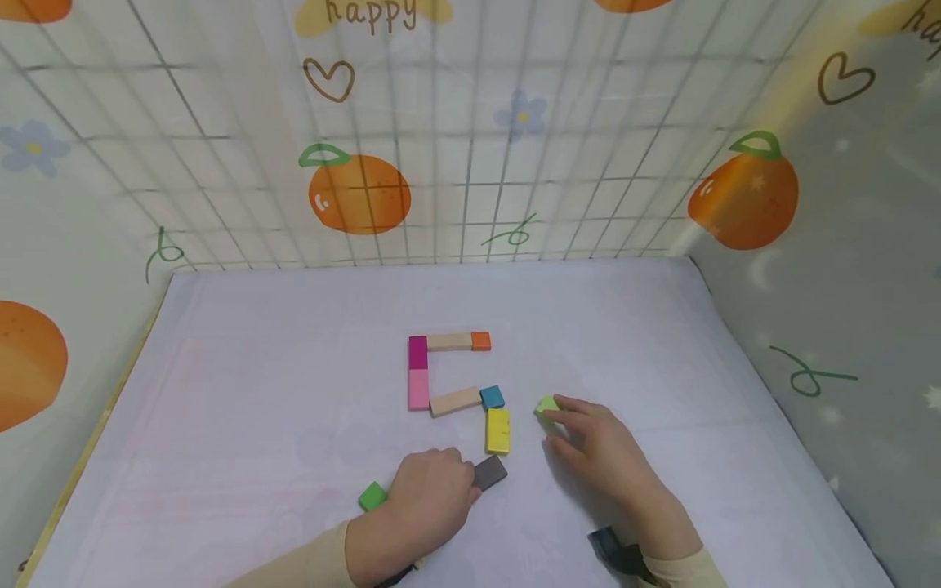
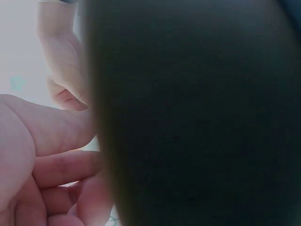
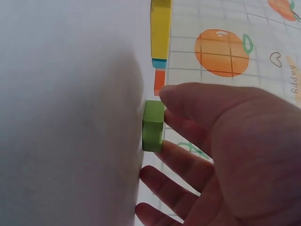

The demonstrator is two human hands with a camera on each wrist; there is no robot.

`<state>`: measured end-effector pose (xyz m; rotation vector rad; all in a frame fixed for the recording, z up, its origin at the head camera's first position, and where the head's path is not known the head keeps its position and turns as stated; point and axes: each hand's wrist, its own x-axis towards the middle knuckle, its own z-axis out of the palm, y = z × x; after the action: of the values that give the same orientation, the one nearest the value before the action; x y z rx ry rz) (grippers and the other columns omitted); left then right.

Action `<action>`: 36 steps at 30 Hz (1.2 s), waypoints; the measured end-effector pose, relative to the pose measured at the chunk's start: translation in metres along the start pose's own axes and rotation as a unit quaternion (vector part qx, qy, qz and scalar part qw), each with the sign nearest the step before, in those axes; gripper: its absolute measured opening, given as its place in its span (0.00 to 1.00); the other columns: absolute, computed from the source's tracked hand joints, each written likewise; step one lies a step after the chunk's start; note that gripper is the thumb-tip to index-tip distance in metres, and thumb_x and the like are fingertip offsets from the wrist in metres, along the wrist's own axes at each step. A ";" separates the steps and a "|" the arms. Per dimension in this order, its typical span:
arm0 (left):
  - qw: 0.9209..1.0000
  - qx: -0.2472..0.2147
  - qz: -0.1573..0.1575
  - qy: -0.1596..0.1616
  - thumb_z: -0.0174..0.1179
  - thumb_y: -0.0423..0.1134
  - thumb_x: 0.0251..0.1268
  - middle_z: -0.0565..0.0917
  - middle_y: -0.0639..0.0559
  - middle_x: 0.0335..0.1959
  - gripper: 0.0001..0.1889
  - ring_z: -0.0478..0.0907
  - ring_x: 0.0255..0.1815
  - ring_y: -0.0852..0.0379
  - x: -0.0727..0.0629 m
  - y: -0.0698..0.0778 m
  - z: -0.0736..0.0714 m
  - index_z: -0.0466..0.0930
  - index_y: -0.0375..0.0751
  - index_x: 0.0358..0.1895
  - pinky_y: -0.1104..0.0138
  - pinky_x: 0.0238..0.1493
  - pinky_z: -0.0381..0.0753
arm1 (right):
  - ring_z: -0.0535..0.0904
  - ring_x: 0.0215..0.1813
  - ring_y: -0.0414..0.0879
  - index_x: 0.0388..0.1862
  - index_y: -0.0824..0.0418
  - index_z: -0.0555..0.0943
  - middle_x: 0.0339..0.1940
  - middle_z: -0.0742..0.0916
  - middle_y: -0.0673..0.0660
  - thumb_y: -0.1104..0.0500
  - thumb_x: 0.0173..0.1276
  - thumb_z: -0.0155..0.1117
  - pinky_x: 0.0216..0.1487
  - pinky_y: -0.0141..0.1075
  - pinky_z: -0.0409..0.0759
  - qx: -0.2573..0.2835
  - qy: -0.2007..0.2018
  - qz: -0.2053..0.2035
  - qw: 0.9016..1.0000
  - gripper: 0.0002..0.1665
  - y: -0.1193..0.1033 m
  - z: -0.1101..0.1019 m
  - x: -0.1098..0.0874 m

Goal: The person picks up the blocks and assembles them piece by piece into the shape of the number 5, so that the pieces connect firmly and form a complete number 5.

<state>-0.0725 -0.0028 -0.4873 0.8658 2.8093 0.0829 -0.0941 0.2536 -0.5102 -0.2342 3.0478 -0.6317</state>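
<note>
At the front middle, my left hand (image 1: 434, 496) pinches a dark grey block (image 1: 490, 472) by its near end; the block's far end shows past the fingers. Curled fingers and thumb of this hand (image 2: 51, 155) fill the left of the left wrist view, where a dark shape hides the block. To the right, my right hand (image 1: 606, 449) reaches over a light green block (image 1: 546, 406). In the right wrist view its fingers are loosely spread, with fingertips right at the light green block (image 3: 153, 126). Just beyond the grey block lies a yellow block (image 1: 497, 431).
A line of blocks bends across the white table (image 1: 257, 367): orange (image 1: 481, 341), wooden (image 1: 449, 342), magenta (image 1: 417, 353), pink (image 1: 418, 389), a second wooden block (image 1: 456, 401) and blue (image 1: 492, 397). A green block (image 1: 372, 496) lies left of my left hand.
</note>
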 end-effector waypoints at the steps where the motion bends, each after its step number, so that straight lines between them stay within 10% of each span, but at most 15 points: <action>1: 1.000 0.000 0.000 0.001 0.64 0.55 0.67 0.73 0.56 0.18 0.17 0.67 0.17 0.62 0.000 0.000 0.000 0.87 0.46 0.30 0.66 0.17 0.68 | 0.75 0.69 0.61 0.58 0.54 0.85 0.67 0.81 0.58 0.57 0.62 0.76 0.66 0.58 0.73 0.000 0.000 0.000 1.000 0.24 0.000 0.000 0.000; 36: 1.000 0.020 0.000 0.001 0.63 0.55 0.68 0.74 0.56 0.17 0.17 0.67 0.16 0.62 -0.001 0.003 -0.001 0.87 0.46 0.29 0.67 0.15 0.69 | 0.75 0.69 0.62 0.58 0.55 0.85 0.68 0.81 0.59 0.57 0.62 0.75 0.66 0.59 0.73 0.011 0.001 0.001 1.000 0.24 0.002 0.001 0.000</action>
<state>-0.0700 -0.0009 -0.4856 0.8753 2.8218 0.0262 -0.0940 0.2552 -0.5120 -0.2306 3.0405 -0.6656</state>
